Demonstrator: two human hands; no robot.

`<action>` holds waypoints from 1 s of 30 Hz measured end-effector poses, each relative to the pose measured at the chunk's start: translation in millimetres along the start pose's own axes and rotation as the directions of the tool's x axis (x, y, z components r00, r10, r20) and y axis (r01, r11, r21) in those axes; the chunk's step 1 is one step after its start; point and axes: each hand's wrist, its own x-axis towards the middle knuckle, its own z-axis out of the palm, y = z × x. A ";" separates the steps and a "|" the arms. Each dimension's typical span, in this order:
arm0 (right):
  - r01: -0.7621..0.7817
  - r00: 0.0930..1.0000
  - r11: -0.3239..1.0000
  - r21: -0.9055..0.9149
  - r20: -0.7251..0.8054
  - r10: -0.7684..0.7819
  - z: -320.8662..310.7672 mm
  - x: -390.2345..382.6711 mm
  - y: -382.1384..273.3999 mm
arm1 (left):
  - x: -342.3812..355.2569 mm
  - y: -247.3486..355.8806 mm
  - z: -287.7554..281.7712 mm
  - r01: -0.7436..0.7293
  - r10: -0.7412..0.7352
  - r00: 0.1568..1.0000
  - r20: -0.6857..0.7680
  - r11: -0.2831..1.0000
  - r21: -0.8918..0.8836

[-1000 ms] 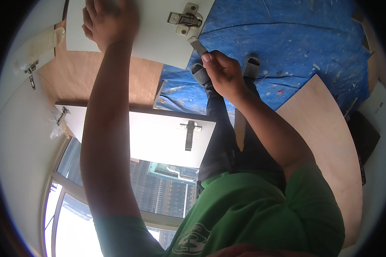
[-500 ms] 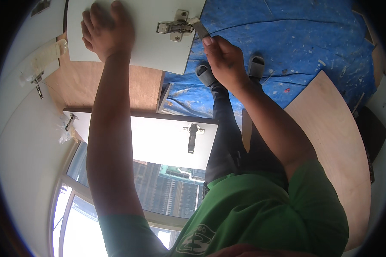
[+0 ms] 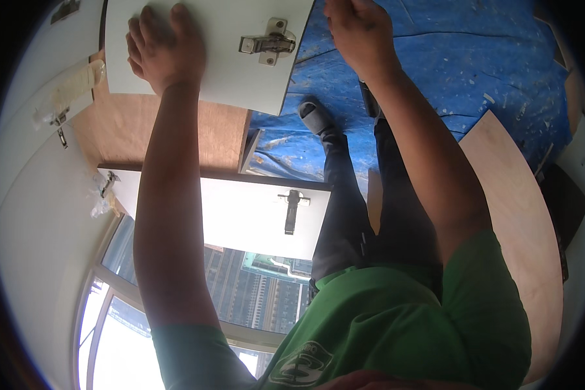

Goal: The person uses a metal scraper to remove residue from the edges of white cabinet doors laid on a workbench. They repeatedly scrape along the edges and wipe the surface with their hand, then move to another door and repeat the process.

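My left hand [image 3: 169, 49] lies on the white cabinet door [image 3: 240, 81], its fingers apart and pressing on the panel's face. Near the door's right edge sits a metal cup hinge [image 3: 268, 43], fixed with screws on its plate. Beyond that edge, my right hand [image 3: 361, 36] is closed, its fingertips cut off by the top of the view. The flat grey scraper it gripped half a second ago is out of sight now, beyond the frame or behind the fingers.
A second white door [image 3: 253, 214] with a hinge [image 3: 292, 209] is below, by a window [image 3: 253, 286]. Bare plywood [image 3: 169, 133] shows between the doors. Blue sheeting [image 3: 461, 71] covers the floor around my slippers [image 3: 315, 116]. A curved plywood sheet [image 3: 513, 227] lies to the right.
My right hand has moved up and to the right, away from the hinge, taking the scraper out of sight. A whitish bit by the hinge is no longer seen. My left hand stays put.
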 end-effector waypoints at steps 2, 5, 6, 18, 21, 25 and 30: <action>0.035 0.999 0.999 -0.004 0.012 -0.035 -0.3 2.6 -1.5 | 0.6 -1.8 1.1 0.004 -0.004 1.000 0.009 1.000 0.004; -0.250 0.965 0.967 0.047 0.093 0.245 11.4 -58.8 -4.9 | 0.2 0.5 -2.2 0.010 -0.010 1.000 0.026 1.000 0.004; -0.148 0.984 0.989 0.009 0.106 0.146 11.7 -77.8 8.4 | 0.5 3.7 -0.5 0.007 -0.007 0.999 0.037 1.000 -0.005; -0.303 0.949 0.939 0.161 0.143 0.282 10.8 -67.2 0.3 | -0.4 1.3 1.8 -0.004 0.004 1.000 0.029 1.000 0.016; -0.285 0.958 0.951 0.118 0.010 0.285 0.7 -7.2 -4.1 | 0.3 -0.5 -1.2 -0.018 0.017 1.000 0.019 1.000 0.016; -0.197 0.980 0.977 0.075 -0.011 0.198 -14.9 39.0 -7.0 | -1.0 -1.5 0.0 -0.011 0.011 1.000 0.005 1.000 -0.008; -0.286 0.951 0.957 0.053 0.136 0.277 1.7 -66.5 11.0 | -0.2 -1.5 6.0 0.003 -0.003 1.000 0.006 1.000 -0.015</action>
